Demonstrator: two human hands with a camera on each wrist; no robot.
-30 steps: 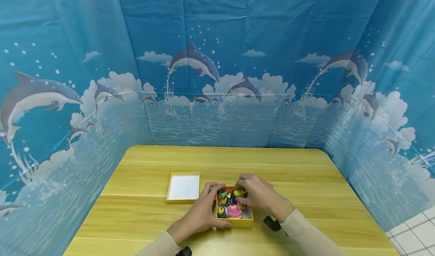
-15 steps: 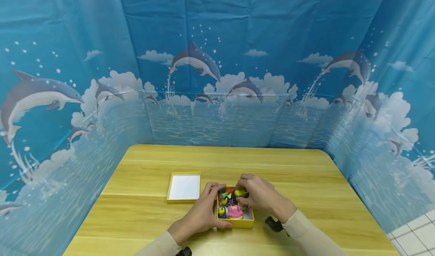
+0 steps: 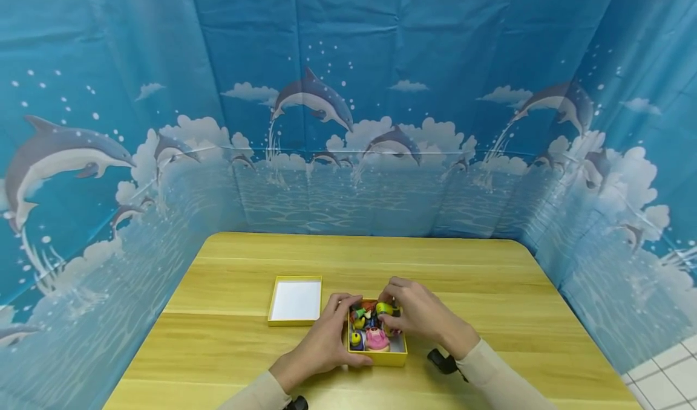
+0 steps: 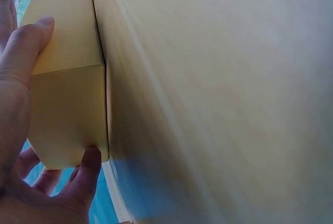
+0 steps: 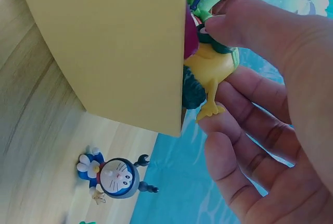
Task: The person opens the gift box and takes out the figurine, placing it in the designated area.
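Observation:
A shallow yellow box, packed with small toy figures, sits on the table in front of me. My left hand grips its left side, the thumb along the near wall and the fingers at the far corner. In the left wrist view the box's outer walls show between thumb and fingers. At the box's right side, my right hand pinches a yellow-and-green toy figure with webbed-looking feet. Inside the box, a pink figure lies near the front beside a blue-and-yellow one. My right hand hides part of the contents.
A yellow box lid with a white inside lies to the left, behind the left hand. In the right wrist view a blue-and-white cat figurine is on the table beyond the box. A dolphin-print curtain surrounds the wood-grain table.
My right hand has shifted slightly right, and the yellow-and-green toy figure has turned a little in its grip. The left hand and box stay in place.

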